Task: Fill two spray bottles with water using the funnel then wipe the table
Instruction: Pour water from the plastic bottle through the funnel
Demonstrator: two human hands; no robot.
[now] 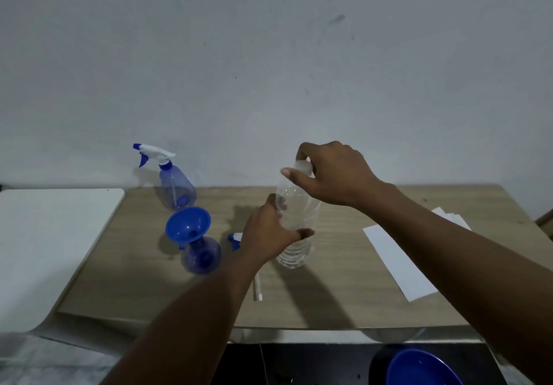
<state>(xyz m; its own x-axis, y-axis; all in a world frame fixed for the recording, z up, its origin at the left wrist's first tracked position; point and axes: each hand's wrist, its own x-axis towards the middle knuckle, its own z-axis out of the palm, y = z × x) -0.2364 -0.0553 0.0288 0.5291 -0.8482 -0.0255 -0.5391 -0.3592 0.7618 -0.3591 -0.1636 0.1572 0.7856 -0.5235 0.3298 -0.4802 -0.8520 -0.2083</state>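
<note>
A clear plastic water bottle [294, 253] stands upright at the middle of the wooden table [344, 295]. My left hand [269, 233] grips its body. My right hand [332, 172] is closed on its white cap [302, 165] at the top. To the left stands a blue spray bottle [201, 254] without its head, with a blue funnel [188, 224] seated in its neck. Its removed spray head [235, 239] lies on the table, partly hidden behind my left hand, its tube [257, 290] showing below my wrist. A second blue spray bottle [176, 188] with its white trigger head on stands at the back left.
White sheets of paper [398, 265] lie on the right side of the table. A white surface [48, 250] adjoins the table on the left. A blue round object [422, 369] sits below the table's front edge at the lower right. A wall rises right behind the table.
</note>
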